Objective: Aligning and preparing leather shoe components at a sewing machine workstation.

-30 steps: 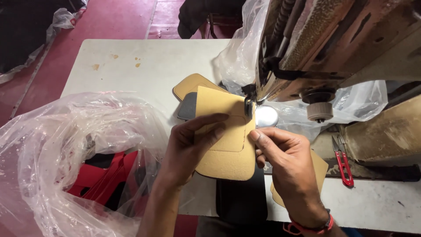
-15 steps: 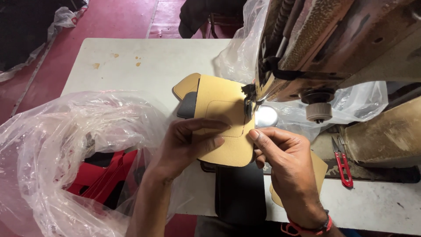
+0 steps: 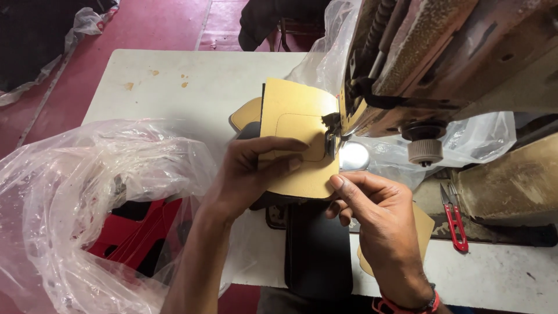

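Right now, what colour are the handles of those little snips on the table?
Red, seen in the head view: the snips lie right of the right hand.

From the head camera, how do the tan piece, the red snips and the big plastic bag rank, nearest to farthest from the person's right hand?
1. Tan piece: the right hand pinches its lower edge, just above the hand.
2. Red snips: on the table to the hand's right, apart from it.
3. Big plastic bag: far left, beyond the left hand.
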